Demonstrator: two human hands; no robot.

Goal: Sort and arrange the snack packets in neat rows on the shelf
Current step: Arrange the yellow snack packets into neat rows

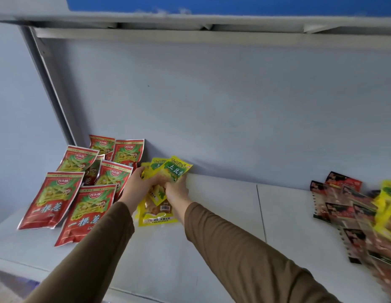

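Head cam: both hands at back of shelf, mid-left. Left hand and right hand each grip the yellow packets, fingers curled round them. Red packets lie in rows just left; dark packets piled far right.

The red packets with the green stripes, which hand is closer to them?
Left. The left hand holds the yellow packets right beside the red packets, nearly touching the closest one. The right hand grips the same yellow packets farther to the right.
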